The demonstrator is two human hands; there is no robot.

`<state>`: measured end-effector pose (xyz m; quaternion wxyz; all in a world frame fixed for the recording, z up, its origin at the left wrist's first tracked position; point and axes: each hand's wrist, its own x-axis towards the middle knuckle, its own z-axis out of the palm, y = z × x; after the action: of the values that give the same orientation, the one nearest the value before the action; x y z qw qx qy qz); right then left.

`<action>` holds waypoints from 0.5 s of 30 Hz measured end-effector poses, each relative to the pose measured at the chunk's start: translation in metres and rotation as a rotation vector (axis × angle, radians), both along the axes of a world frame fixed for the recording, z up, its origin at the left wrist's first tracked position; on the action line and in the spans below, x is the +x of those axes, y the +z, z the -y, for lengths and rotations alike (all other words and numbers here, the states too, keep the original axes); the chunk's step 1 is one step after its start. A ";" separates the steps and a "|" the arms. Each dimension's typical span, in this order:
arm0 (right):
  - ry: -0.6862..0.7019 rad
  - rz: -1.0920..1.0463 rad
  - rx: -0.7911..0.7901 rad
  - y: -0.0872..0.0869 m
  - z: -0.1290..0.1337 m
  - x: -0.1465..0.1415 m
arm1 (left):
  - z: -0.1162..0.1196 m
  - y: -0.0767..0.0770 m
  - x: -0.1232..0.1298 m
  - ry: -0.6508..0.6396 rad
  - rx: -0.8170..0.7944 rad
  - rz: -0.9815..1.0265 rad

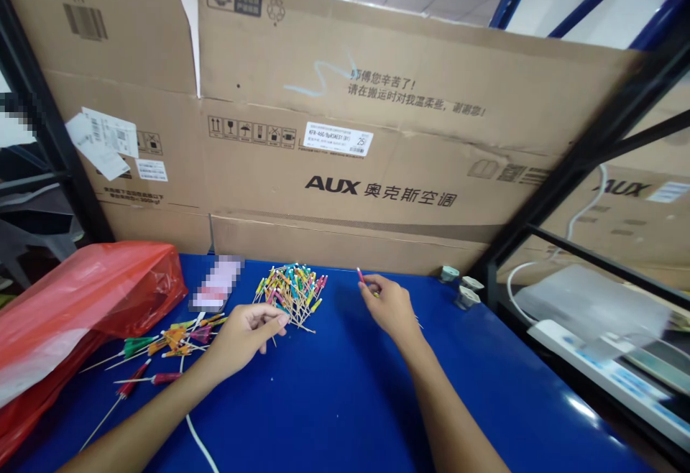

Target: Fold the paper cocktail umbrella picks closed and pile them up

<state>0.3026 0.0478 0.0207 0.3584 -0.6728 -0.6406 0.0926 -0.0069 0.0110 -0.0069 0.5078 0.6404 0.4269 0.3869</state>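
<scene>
My right hand (389,308) is closed around folded paper cocktail umbrellas; a pink-red cocktail umbrella (361,275) pokes up past the thumb. A bit of yellow shows between the fingers, and thin stick ends come out on the hand's far side. My left hand (256,329) is at the near left edge of a pile of folded cocktail umbrellas (294,290), its thumb and fingers pinched together. What they hold, if anything, is hidden. To its left lie looser, partly opened cocktail umbrellas (175,338) in green, orange and pink, with a dark red one (164,378) nearer me.
A red plastic bag (134,279) fills the left side, beside a blurred phone-like object (216,282). A white cable (197,433) crosses the blue table (323,415). Small pale cup-like pieces (468,297) stand at back right. A cardboard sheet (269,200) walls the back.
</scene>
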 end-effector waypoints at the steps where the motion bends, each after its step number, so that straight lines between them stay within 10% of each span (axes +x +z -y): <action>1: -0.083 0.148 -0.037 0.001 -0.001 0.011 | 0.000 -0.001 0.000 -0.001 -0.004 -0.003; 9: -0.347 0.519 -0.284 0.000 0.001 0.028 | 0.002 -0.001 0.001 -0.067 -0.010 -0.036; 15: 0.232 0.518 0.032 -0.004 0.005 -0.005 | 0.010 0.006 0.003 -0.120 0.013 -0.077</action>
<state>0.2978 0.0428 0.0164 0.1803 -0.5904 -0.7850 -0.0521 -0.0037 0.0014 -0.0006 0.5093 0.6825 0.4044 0.3335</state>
